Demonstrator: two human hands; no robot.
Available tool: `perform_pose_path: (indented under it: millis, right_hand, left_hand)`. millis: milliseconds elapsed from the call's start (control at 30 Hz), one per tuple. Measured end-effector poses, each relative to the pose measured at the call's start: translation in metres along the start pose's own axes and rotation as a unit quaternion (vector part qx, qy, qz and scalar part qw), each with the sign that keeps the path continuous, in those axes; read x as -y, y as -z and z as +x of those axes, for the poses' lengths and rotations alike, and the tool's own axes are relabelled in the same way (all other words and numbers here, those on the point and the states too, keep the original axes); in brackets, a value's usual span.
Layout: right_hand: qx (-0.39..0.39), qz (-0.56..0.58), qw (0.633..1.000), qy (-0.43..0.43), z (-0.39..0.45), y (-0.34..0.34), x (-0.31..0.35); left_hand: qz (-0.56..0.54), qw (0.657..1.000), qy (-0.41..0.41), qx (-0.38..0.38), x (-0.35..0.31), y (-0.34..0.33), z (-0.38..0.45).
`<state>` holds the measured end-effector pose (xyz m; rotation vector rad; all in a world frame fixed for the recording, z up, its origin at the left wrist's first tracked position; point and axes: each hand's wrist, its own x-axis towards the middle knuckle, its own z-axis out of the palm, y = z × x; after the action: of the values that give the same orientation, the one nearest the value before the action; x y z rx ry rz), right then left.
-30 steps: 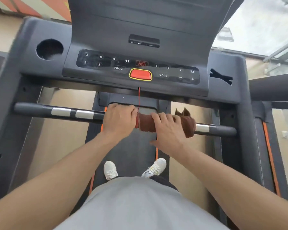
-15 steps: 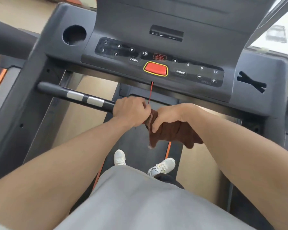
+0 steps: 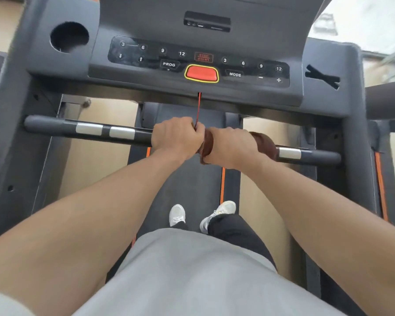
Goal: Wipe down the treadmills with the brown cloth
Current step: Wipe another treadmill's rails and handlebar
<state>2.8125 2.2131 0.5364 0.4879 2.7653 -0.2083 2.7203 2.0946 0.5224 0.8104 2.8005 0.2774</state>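
Here, at the upper left of the frame, a round cup holder is sunk into the grey console of the treadmill. Below it a dark handlebar with two silver plates runs across the middle of the frame, sloping down toward the right. At the centre, the left hand has its fingers curled round the bar, right where a thin red cord hangs from under the red button. Just beside it, touching or nearly so, the right hand grips the brown cloth, which is wrapped round the bar. The cloth is a dark reddish brown, bunched into thick folds; it shows on both sides of the hand, and a small fold hangs below the bar. Farther right, another silver plate lies next to the cloth's edge. At lower centre, two white shoes stand on the dark belt.
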Motion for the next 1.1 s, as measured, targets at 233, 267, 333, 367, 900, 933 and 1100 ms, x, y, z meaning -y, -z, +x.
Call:
perform_pose_path:
  millis: [233,267,333,367,900,933,1100]
  right_hand:
    - [-0.228,-0.053,0.972,0.006,-0.013,-0.036,0.009]
    - [-0.206,-0.042,0.978,0.015,-0.012,-0.032,0.007]
    - [-0.115,-0.016,0.993,0.034,-0.009,-0.020,0.001]
    - [-0.075,-0.005,0.996,0.041,-0.007,-0.014,-0.002]
    - [0.078,-0.034,0.993,-0.076,-0.080,0.023,-0.156]
    - [0.077,-0.032,0.993,-0.081,-0.081,0.023,-0.157]
    - [0.021,-0.005,0.999,0.025,-0.050,0.014,-0.091]
  left_hand:
    - [0.001,1.000,-0.019,-0.006,0.001,-0.001,0.000]
    - [0.000,1.000,-0.020,-0.003,0.002,-0.001,0.000]
    - [-0.001,1.000,-0.018,-0.001,0.002,-0.001,-0.001]
    - [-0.003,1.000,-0.016,-0.001,0.002,-0.001,-0.002]
    - [-0.005,0.999,-0.013,-0.049,0.002,-0.011,-0.006]
    - [-0.003,0.999,-0.013,-0.050,0.001,-0.012,-0.005]
    - [-0.001,0.999,-0.011,-0.049,-0.002,-0.012,-0.005]
